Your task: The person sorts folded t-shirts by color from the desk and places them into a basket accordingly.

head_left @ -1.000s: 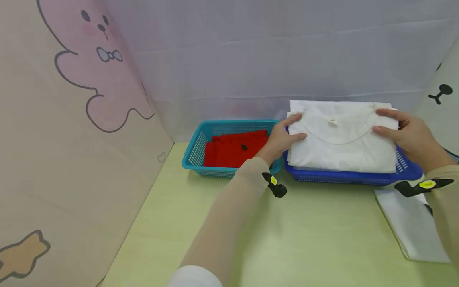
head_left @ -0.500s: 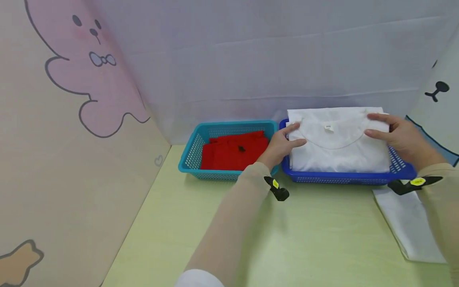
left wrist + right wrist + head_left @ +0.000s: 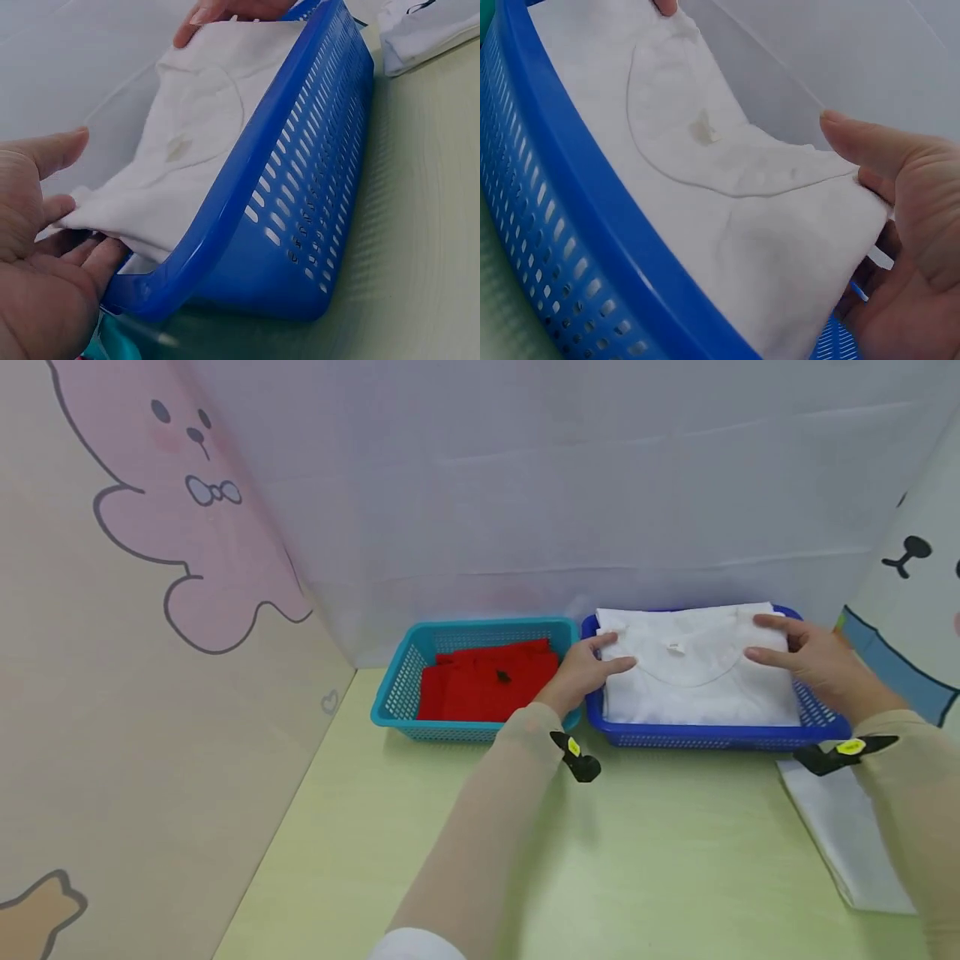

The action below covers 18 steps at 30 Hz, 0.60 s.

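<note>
A folded white T-shirt (image 3: 675,685) with a round neckline and small neck label lies in the blue basket (image 3: 697,735), neckline up. At its left side, my left hand (image 3: 581,672) holds the edge. The left wrist view shows those fingers (image 3: 103,259) tucked at and under the cloth, with the thumb raised off it. My right hand (image 3: 817,664) grips the opposite side. Its fingers go behind and below the raised corner of the T-shirt (image 3: 802,247) in the right wrist view, and the thumb stands above the cloth.
Left of the blue basket stands a teal basket (image 3: 408,685) with folded red clothing (image 3: 498,689) inside. Another folded white cloth (image 3: 847,839) lies on the pale green table (image 3: 637,860), near the right forearm. A light fabric wall (image 3: 525,502) rises behind the baskets.
Both hands have lowered the T-shirt into the blue basket; its back edge has come down and the basket's back rim now shows. The right hand has moved down along with it.
</note>
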### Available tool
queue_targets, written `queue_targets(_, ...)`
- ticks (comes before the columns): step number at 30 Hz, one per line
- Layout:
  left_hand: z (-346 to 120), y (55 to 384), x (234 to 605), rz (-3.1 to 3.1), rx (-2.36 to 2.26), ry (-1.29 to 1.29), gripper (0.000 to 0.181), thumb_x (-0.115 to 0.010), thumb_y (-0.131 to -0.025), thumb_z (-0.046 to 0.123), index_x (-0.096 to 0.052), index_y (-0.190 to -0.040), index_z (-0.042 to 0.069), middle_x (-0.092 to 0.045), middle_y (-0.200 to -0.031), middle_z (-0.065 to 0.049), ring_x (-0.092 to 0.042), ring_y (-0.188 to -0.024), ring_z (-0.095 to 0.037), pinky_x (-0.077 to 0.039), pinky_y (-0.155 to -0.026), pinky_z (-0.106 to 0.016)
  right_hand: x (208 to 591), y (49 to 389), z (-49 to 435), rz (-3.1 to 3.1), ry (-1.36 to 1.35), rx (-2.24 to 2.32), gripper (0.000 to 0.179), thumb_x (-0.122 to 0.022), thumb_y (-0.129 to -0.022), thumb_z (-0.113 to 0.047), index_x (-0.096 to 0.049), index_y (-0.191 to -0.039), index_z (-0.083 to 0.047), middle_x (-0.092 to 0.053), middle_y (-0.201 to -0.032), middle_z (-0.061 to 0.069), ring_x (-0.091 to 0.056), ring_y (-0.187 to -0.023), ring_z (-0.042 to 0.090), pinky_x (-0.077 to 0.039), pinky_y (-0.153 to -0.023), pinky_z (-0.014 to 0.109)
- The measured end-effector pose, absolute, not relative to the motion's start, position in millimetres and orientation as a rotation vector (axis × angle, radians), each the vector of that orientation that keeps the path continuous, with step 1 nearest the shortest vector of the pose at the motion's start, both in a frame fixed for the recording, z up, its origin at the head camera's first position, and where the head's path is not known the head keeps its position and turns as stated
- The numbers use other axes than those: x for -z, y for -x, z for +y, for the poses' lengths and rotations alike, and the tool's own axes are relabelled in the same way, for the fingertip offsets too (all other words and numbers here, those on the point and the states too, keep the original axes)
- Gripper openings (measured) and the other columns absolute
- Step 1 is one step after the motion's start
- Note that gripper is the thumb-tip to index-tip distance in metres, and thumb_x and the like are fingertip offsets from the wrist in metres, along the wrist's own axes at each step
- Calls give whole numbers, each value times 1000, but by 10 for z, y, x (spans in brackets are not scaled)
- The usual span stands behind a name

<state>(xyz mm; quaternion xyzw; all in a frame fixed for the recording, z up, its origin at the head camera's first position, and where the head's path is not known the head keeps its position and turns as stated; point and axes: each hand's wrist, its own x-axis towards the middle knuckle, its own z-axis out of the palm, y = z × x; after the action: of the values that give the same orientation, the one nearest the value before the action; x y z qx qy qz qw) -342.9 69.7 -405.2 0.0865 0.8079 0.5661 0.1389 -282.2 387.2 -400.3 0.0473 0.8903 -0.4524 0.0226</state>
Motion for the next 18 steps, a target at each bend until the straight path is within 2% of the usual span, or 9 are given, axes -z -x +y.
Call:
queue_targets(4, 653, 3430, 4046, 2432, -1513, -249, 57, -72, -86, 39, -53, -138, 27, -47, -144, 5, -48, -128, -20, -47, -97, -39, 4019, 2832, 3838, 2711, -124, 1403, 94, -58, -88, -58, -9, -155, -14, -3, -158, 24, -8, -139, 51, -17, -104, 69)
queue_targets(8, 568, 3411, 4025, 2568, -1366, -399, 55, -67, -90, 39, -52, -139, 22, -50, -141, 2, -53, -121, -18, -50, -92, -36, 4008, 2772, 3796, 2753, -106, 1324, 95, -51, -90, -61, -6, -155, -9, -10, -155, 28, -14, -136, 54, -20, -102, 71)
queue_targets(11, 479, 3376, 4006, 2711, -1155, -569, 57, -63, -92, 43, -49, -142, 20, -47, -143, 2, -48, -127, -16, -47, -96, -34, 4002, 2705, 3787, 2807, -61, 1267, 92, -51, -92, -58, -8, -154, -6, -13, -154, 31, -18, -134, 55, -21, -100, 71)
queue_targets(13, 411, 3334, 4000, 2799, -981, -670, 61, -59, -93, 47, -45, -145, 19, -41, -148, 1, -40, -133, -15, -43, -102, -35, 4000, 2649, 3798, 2850, -31, 1212, 89, -51, -94, -55, -8, -155, -6, -15, -153, 32, -19, -133, 56, -23, -98, 72)
queue_targets(15, 345, 3257, 3991, 2866, -820, -740, 65, -55, -93, 52, -41, -147, 20, -34, -152, 1, -30, -140, -16, -37, -107, -37, 4005, 2584, 3826, 2915, -10, 1123, 86, -51, -95, -53, -9, -155, -8, -14, -153, 32, -20, -131, 58, -24, -93, 75)
queue_targets(18, 280, 3083, 3982, 2935, -652, -805, 70, -51, -92, 58, -37, -149, 20, -27, -156, -2, -23, -143, -18, -32, -110, -38, 4025, 2436, 3859, 2986, -26, 1063, 83, -51, -96, -49, -8, -155, -9, -10, -153, 33, -17, -130, 62, -23, -87, 79)
